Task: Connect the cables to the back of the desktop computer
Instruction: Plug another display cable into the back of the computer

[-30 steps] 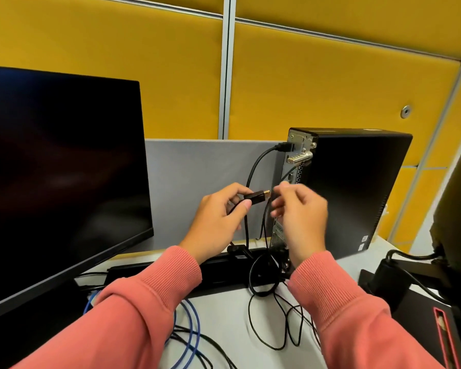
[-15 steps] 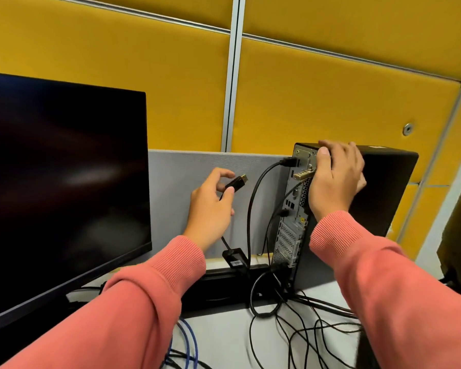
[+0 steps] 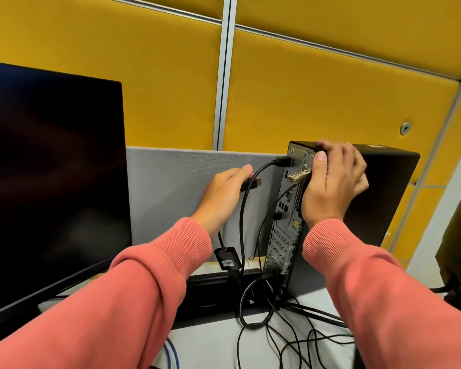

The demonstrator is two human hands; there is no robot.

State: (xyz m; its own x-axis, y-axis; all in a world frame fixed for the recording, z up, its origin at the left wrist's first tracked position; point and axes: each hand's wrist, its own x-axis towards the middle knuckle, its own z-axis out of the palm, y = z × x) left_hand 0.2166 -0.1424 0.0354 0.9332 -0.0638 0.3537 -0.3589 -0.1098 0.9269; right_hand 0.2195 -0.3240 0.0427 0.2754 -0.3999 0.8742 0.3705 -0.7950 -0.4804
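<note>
the left hand [image 3: 222,194] pinches a black cable plug [image 3: 251,184] between thumb and fingers, its long axis lying nearly level and its metal tip pointing right toward the rear panel [image 3: 288,209] of the desktop computer [image 3: 378,193], still apart from it. the tower stands upright on the desk [image 3: 218,342], back face turned left. the right hand [image 3: 330,182] grips the tower's top rear corner, thumb lying down the back edge beside a brass-coloured latch [image 3: 298,177]. between plug and panel hangs another black cable [image 3: 244,209] (already seated near the top of the panel), looping down across the path. a dark monitor [image 3: 51,182] stands at left, a grey divider [image 3: 171,182] behind, and loose cables [image 3: 290,339] tangle on the desk below.
</note>
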